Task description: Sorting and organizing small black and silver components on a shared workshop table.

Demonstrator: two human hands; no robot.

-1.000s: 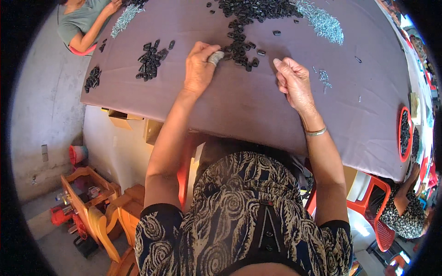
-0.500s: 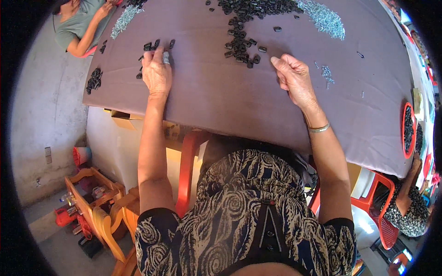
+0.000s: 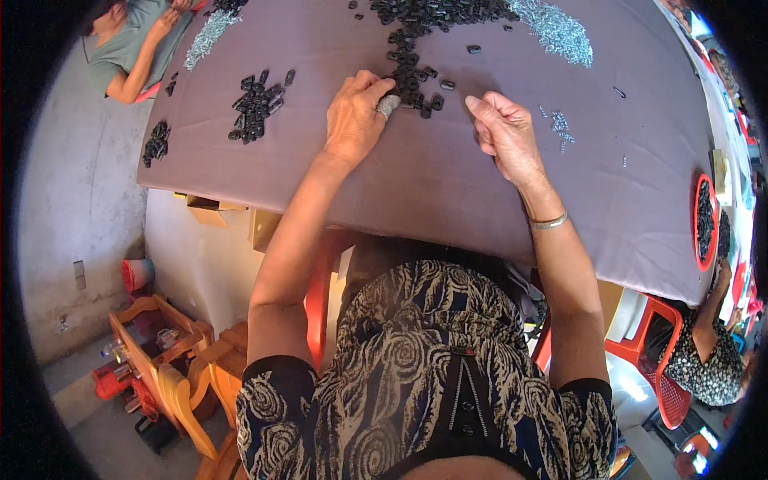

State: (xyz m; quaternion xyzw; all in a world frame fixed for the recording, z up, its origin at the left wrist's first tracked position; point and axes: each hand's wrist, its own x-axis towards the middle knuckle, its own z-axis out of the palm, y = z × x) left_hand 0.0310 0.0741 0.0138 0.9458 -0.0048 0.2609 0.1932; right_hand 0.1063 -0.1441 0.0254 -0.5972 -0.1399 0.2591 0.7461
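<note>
My left hand [image 3: 353, 118] is at the near-left edge of a trail of small black plastic pieces [image 3: 406, 60]. Its fingers are curled together, with a grey wrap [image 3: 388, 106] on one of them; whatever lies at the fingertips is hidden. To its left is a smaller cluster of black pieces [image 3: 256, 110]. Across the trail, my right hand [image 3: 508, 132] is held closed above the cloth, thumb pressed against the curled fingers. Anything inside it cannot be made out. Beside it on the right lies a little group of small metal springs [image 3: 562, 128].
A purple-grey cloth covers the table [image 3: 448, 192]. Silvery small parts [image 3: 556, 32] are heaped at the far right, more [image 3: 212, 36] at the far left. A red basket [image 3: 704, 224] of black pieces stands at the right edge. Another person [image 3: 132, 52] sits at the far left.
My left hand has moved right, from the left cluster to the central trail of black pieces, uncovering that cluster. My right hand stays closed in nearly the same place.
</note>
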